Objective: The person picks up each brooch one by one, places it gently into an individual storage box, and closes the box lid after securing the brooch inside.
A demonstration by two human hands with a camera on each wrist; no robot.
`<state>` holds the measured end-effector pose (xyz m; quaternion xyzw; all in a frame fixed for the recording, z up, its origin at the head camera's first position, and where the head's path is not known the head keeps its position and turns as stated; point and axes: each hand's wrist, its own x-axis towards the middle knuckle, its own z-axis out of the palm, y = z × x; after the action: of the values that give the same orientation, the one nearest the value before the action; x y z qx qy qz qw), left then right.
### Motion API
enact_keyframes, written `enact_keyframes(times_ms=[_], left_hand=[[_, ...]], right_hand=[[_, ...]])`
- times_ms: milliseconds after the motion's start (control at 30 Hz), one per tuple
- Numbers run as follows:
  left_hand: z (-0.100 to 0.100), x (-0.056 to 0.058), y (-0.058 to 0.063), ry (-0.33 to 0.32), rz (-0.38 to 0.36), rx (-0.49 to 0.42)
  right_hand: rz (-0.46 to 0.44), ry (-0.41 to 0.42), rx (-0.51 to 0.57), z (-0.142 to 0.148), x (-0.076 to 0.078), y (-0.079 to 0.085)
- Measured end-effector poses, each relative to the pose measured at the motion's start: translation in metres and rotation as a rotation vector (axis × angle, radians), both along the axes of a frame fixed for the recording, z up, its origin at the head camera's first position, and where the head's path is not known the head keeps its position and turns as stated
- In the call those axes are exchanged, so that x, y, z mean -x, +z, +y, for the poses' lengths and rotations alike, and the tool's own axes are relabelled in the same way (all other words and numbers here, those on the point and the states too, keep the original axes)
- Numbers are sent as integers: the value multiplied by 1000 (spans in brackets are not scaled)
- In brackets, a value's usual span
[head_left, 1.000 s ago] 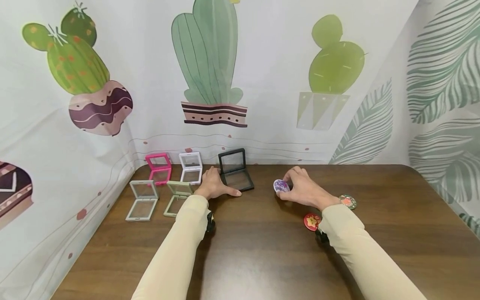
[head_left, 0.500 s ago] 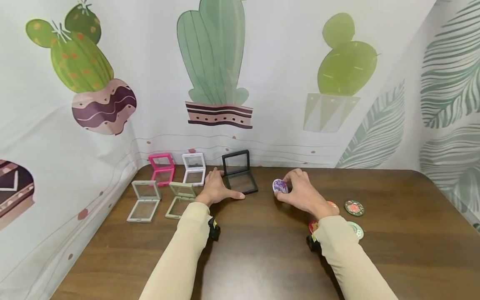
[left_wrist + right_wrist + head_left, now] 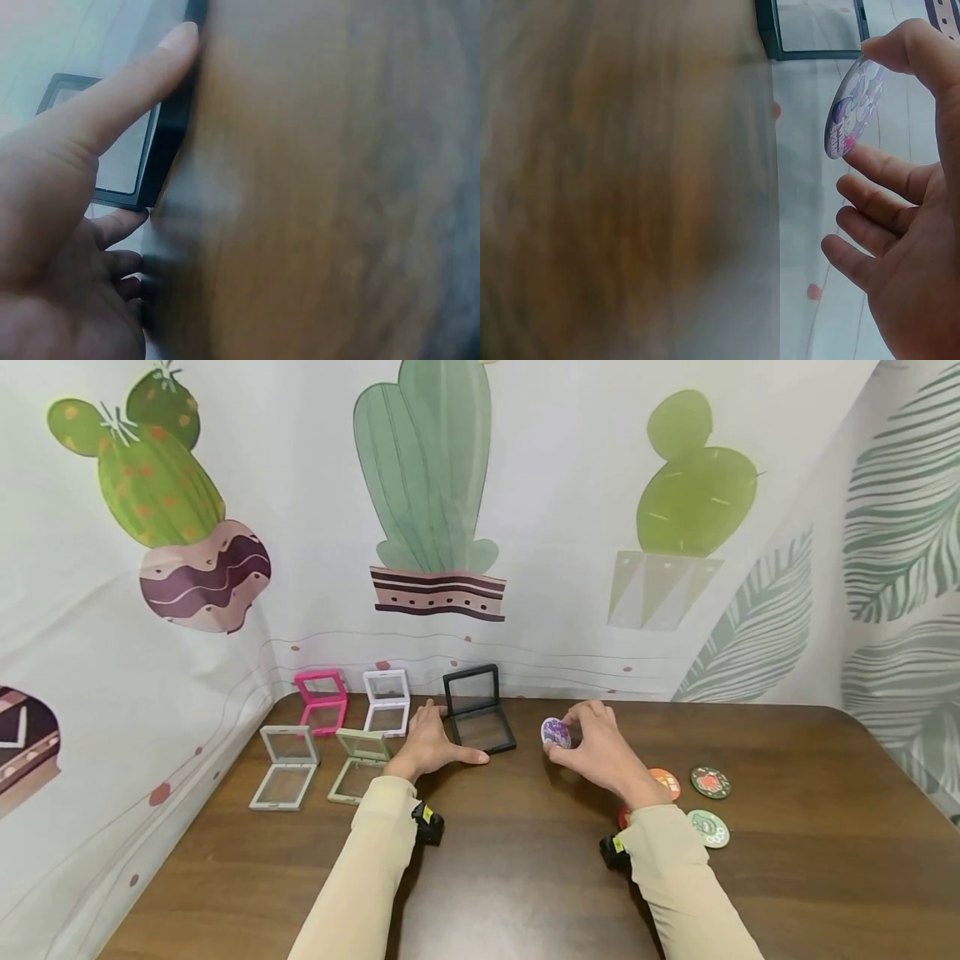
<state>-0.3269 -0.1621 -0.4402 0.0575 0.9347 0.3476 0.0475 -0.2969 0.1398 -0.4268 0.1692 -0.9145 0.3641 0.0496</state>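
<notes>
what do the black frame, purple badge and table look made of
Black frame: likely smooth plastic; clear panes, maybe film, show the wall. Purple badge: smooth coated metal or plastic, perhaps; thin, printed. Table: wood or laminate, satin; brown grain, soft shine.

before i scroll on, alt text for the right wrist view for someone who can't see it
The right hand pinches a round purple badge by its edges. Part of a black frame shows at the top, the blurred brown table fills the left, and white cloth is behind.
</notes>
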Motion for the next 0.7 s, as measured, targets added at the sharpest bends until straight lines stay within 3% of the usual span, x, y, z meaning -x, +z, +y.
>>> enact_keyframes(times_ms=[700], left_hand=[[0, -2, 1, -17, 5, -22]], right_hand=[[-57, -44, 50, 5, 3, -1]])
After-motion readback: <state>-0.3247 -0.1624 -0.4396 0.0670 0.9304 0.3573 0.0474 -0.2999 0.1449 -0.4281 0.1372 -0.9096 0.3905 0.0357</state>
